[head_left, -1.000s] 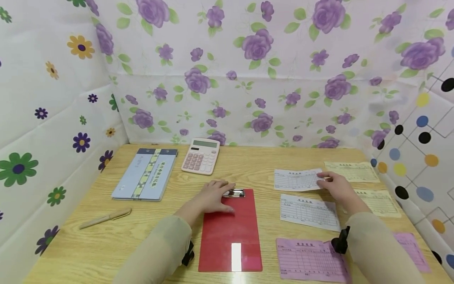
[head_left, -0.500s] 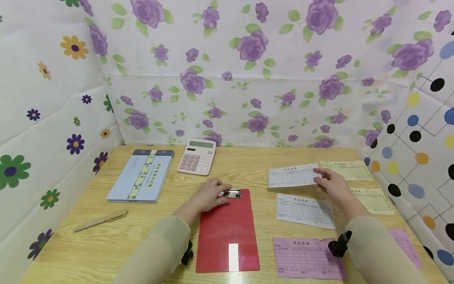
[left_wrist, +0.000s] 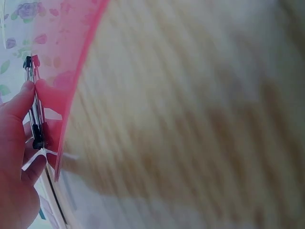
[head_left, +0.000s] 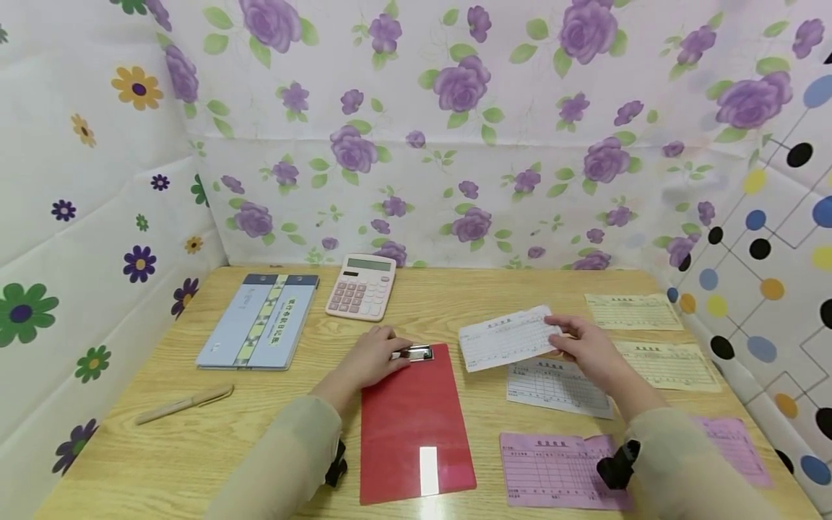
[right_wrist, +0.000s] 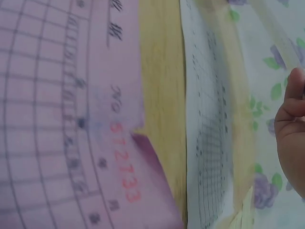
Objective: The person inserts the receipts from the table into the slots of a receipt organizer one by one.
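Observation:
My left hand (head_left: 373, 355) grips the metal clip (head_left: 422, 353) at the top of a red clipboard (head_left: 416, 426) on the table. In the left wrist view the thumb is on the clip (left_wrist: 34, 107), with fingers around its lower end. The right hand (head_left: 588, 352) pinches the right edge of a white receipt slip (head_left: 503, 339) between thumb and fingers. That slip is tilted and overlaps a second white slip (head_left: 559, 393) lying below it. In the right wrist view the hand (right_wrist: 291, 129) shows only at the right edge.
Two yellow slips (head_left: 633, 312) lie at the right. Nearer the front are pink slips (head_left: 559, 473), one with a torn edge (right_wrist: 143, 138). A pink calculator (head_left: 361, 287), blue account books (head_left: 260, 321) and a beige pen (head_left: 185, 404) are at the left. Patterned cloth walls (head_left: 422, 217) enclose the table.
My right hand has lifted the white slip and carried it left toward the clipboard, tilting it. The left hand has shifted slightly left on the clip, and the clipboard's top has swung a little left.

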### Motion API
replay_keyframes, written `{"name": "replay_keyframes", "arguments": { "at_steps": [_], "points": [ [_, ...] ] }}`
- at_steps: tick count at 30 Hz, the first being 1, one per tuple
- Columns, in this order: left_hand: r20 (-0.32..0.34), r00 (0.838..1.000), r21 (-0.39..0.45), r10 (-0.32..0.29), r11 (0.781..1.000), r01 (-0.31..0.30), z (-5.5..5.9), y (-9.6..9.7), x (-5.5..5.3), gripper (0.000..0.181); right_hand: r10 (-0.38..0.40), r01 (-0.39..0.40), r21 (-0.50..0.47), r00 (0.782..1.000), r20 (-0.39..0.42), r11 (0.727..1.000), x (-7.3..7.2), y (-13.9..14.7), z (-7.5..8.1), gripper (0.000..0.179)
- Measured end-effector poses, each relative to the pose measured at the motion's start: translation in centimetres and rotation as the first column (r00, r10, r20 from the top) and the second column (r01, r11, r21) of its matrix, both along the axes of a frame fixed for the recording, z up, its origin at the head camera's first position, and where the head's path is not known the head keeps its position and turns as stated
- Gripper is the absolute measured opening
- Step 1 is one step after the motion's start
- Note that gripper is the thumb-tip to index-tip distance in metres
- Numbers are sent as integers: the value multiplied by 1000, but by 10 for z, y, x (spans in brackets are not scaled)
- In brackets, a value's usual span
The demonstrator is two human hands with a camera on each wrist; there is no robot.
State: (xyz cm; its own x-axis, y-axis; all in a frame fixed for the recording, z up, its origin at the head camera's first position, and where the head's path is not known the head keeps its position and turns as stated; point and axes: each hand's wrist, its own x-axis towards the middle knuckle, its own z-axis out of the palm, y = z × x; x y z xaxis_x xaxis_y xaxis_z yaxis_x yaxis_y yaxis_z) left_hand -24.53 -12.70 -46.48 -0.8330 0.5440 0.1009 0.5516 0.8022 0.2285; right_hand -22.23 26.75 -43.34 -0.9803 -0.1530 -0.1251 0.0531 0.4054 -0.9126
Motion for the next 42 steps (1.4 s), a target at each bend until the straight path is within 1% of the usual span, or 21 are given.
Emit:
{"name": "replay_keyframes", "arguments": {
  "at_steps": [5, 7, 10, 14, 18, 22, 26, 29, 33, 36, 39, 42],
  "points": [
    [0, 1000, 14, 11, 1000, -11, -2, -4, -1, 34, 88, -88, -10, 996, 32, 996, 0, -19, -4, 46],
    [4, 1000, 25, 17, 1000, -17, -2, -5, -1, 33, 120, -120, 10, 992, 32, 993, 1, -27, -4, 44],
    [13, 1000, 30, 25, 999, -26, 0, -7, -1, 33, 166, -167, 12, 986, 35, 986, 2, -40, -6, 42],
    [47, 997, 7, 55, 998, -55, 1, -9, -1, 34, 203, -204, 14, 978, 43, 979, 2, -58, -10, 40],
    [91, 992, -12, 82, 997, -81, 3, -10, -2, 34, 225, -228, 53, 973, 50, 972, 1, -77, -17, 37],
    [105, 991, -1, 78, 997, -79, 5, -11, -2, 31, 259, -262, 107, 965, 50, 959, 1, -96, -21, 35],
    [107, 992, -1, 69, 998, -69, 5, -11, -2, 31, 277, -281, 156, 960, 49, 947, 2, -113, -23, 34],
    [116, 992, -3, 57, 998, -57, 5, -10, -3, 33, 279, -285, 158, 958, 62, 945, 4, -123, -24, 33],
    [128, 991, -1, 33, 999, -33, 3, -9, -6, 39, 300, -305, 152, 952, 53, 940, 7, -136, -25, 33],
    [139, 990, -11, 20, 1000, -18, 2, -9, -8, 42, 315, -313, 197, 949, 23, 929, 8, -145, -27, 33],
    [146, 989, -19, 13, 1000, -10, 2, -9, -10, 44, 311, -300, 256, 950, -3, 919, 8, -152, -28, 34],
    [138, 990, -33, 4, 999, 1, 2, -10, -12, 44, 313, -291, 308, 949, -24, 906, 9, -156, -29, 34]
  ]
}}
